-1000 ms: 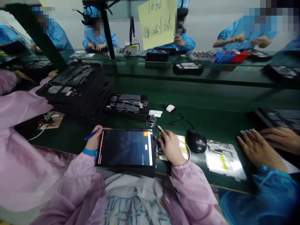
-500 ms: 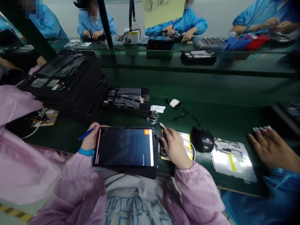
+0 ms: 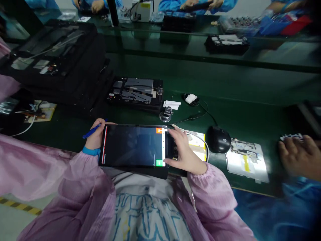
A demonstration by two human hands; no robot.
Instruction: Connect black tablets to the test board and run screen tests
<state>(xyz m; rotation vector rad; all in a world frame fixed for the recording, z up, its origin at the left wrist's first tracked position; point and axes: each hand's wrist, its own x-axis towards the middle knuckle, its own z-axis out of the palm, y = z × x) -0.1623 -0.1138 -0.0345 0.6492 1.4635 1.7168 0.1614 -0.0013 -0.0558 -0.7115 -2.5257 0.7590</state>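
Since the earlier frame my view has tipped downward, cutting the co-workers across the belt off at the top edge, and a green square now shows at the lower right corner of the tablet (image 3: pixel 134 145) screen; my right hand (image 3: pixel 181 152) has shifted from beside the tablet onto its right edge.

Hidden or unclear: the tablet's near edge is partly covered by my sleeves, the dark screen shows no legible content beyond an orange square, the green square and a red strip at the left, and whatever lies beneath my right palm is concealed. The stacked black trays (image 3: pixel 62 63) at upper left are too dim for me to make out their contents.

Hands: my left hand (image 3: pixel 94 136) is curled closed around a blue pen (image 3: pixel 91 130) and rests against the tablet's left edge. My right hand is half open, thumb touching the screen's lower right corner near the green square, fingers (image 3: pixel 175 134) laid over the right edge; it clasps the edge loosely.

Position: the tablet lies flat on the green table (image 3: pixel 250 110) at its near rim, directly before me. A black mouse (image 3: pixel 218 139) sits to its right, and a co-worker's hand (image 3: pixel 298 157) rests further right.
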